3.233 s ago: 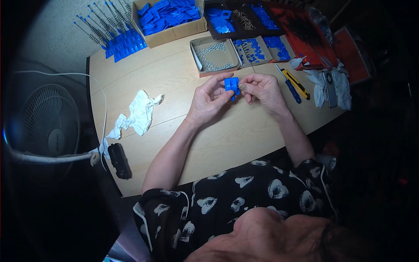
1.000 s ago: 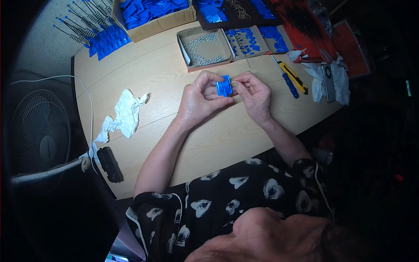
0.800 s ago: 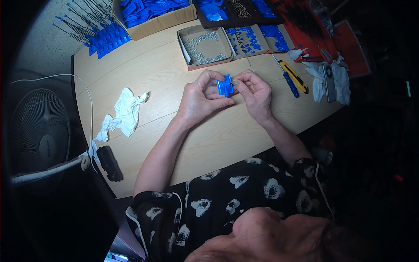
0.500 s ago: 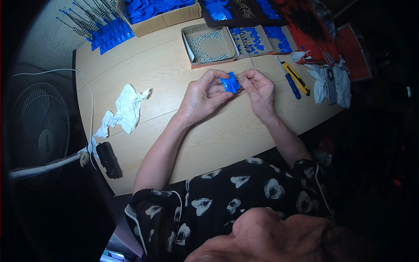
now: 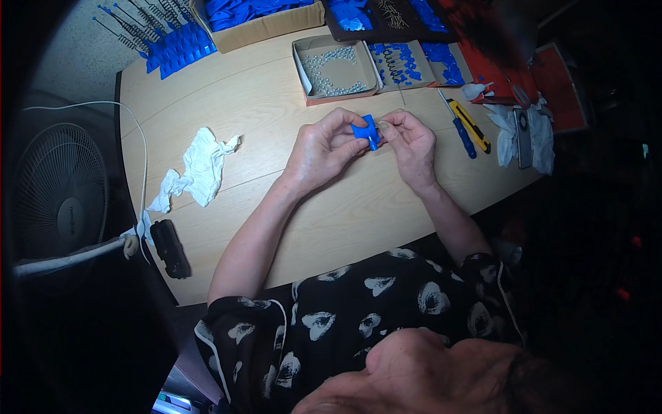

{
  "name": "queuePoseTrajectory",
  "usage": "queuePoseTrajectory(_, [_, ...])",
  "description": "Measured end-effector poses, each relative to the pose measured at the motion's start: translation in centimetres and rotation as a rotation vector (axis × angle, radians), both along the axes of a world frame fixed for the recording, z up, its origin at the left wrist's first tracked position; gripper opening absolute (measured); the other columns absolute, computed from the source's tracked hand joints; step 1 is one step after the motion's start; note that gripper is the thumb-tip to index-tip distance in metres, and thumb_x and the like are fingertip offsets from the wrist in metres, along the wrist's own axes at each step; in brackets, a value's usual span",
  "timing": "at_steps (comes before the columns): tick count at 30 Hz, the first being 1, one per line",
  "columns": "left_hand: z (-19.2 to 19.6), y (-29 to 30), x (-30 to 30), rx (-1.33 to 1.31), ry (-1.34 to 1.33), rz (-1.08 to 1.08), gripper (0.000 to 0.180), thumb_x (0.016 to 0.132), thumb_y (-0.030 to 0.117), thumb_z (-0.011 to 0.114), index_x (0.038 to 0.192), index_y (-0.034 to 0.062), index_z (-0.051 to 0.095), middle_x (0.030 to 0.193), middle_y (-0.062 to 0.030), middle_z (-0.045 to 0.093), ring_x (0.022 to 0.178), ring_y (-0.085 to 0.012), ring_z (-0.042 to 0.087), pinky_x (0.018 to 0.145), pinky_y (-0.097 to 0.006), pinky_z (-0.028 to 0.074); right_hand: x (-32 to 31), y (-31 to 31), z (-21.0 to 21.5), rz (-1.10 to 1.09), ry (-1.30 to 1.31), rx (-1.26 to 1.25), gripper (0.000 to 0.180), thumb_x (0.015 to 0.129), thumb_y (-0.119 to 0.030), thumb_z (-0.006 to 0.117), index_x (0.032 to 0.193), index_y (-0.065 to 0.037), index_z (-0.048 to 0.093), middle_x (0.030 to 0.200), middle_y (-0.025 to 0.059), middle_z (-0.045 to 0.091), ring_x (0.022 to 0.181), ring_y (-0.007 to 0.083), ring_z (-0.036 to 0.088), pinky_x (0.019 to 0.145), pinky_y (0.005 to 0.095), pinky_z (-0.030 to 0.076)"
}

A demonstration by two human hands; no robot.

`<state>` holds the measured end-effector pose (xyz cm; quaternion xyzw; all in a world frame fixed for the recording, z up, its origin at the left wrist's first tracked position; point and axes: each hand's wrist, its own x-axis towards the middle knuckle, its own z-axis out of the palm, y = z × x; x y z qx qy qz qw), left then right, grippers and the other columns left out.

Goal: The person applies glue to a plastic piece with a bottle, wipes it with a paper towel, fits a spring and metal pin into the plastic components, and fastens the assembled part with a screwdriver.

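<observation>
A small blue plastic part [image 5: 367,127] is gripped between the thumb and fingers of my left hand [image 5: 323,146], above the middle of the table. My right hand [image 5: 412,141] meets it from the right, thumb and index finger pinched at the part's right edge. Whatever lies between those right fingertips is too small and covered to name. Beyond my hands stand shallow cardboard boxes: one with small shiny balls [image 5: 336,71], one with small blue pieces and dark springs [image 5: 396,65], and one with more blue pieces [image 5: 443,63].
A blue-handled screwdriver [image 5: 463,136] and a yellow utility knife [image 5: 470,124] lie to the right, near a phone-like device [image 5: 523,138] on white cloth. Crumpled white cloth [image 5: 203,169] and a black case [image 5: 170,248] are left. Behind stand a cardboard box [image 5: 272,29] and blue assemblies with springs [image 5: 178,54].
The blue part has turned in my left fingers, so a narrow piece now points down toward me. Both hands stay in nearly the same place; the view has shifted slightly.
</observation>
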<state>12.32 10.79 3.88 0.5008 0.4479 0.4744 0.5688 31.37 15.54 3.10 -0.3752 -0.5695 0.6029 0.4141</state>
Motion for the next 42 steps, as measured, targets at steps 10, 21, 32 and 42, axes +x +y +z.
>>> queuePoseTrajectory(10, [-0.2,0.1,0.2,-0.011,-0.128,0.040,0.022,0.091,-0.003,0.064,0.111,-0.0032,0.057,0.102,-0.0130,0.071,0.093,-0.0141,0.069,0.080,-0.026,0.057,-0.1,0.1,-0.2,-0.025,0.005,0.001,0.012,0.096,-0.008,0.061,0.101,0.003,0.061,0.088,0.0054,0.065,0.078,0.0086,0.063,0.071,0.0225,0.053])
queuePoseTrajectory(21, [0.0,0.1,-0.1,-0.036,-0.229,0.007,0.023,0.092,-0.002,0.063,0.114,-0.0010,0.056,0.103,-0.0101,0.068,0.092,-0.0109,0.066,0.083,-0.024,0.054,1.5,1.4,0.4,0.135,0.047,-0.081,0.019,0.096,-0.009,0.061,0.108,0.006,0.063,0.090,0.0086,0.069,0.077,0.0126,0.067,0.071,0.0243,0.056])
queuePoseTrajectory(32, [-0.6,0.0,0.0,0.043,-0.171,0.001,0.019,0.093,-0.001,0.063,0.111,-0.0008,0.057,0.098,-0.0066,0.067,0.089,-0.0083,0.064,0.081,-0.022,0.052,2.1,2.0,0.2,0.204,0.132,-0.268,0.019,0.094,-0.010,0.063,0.107,0.004,0.062,0.096,0.0127,0.068,0.085,0.0181,0.069,0.074,0.0293,0.060])
queuePoseTrajectory(42, [-0.5,-0.2,0.3,0.100,-0.136,0.009,0.026,0.094,-0.002,0.060,0.119,-0.0016,0.050,0.105,-0.0088,0.065,0.096,-0.0098,0.063,0.084,-0.023,0.052,2.3,2.0,0.7,0.258,0.131,-0.347,0.023,0.093,-0.015,0.066,0.106,0.004,0.062,0.094,0.0121,0.068,0.084,0.0177,0.070,0.073,0.0289,0.060])
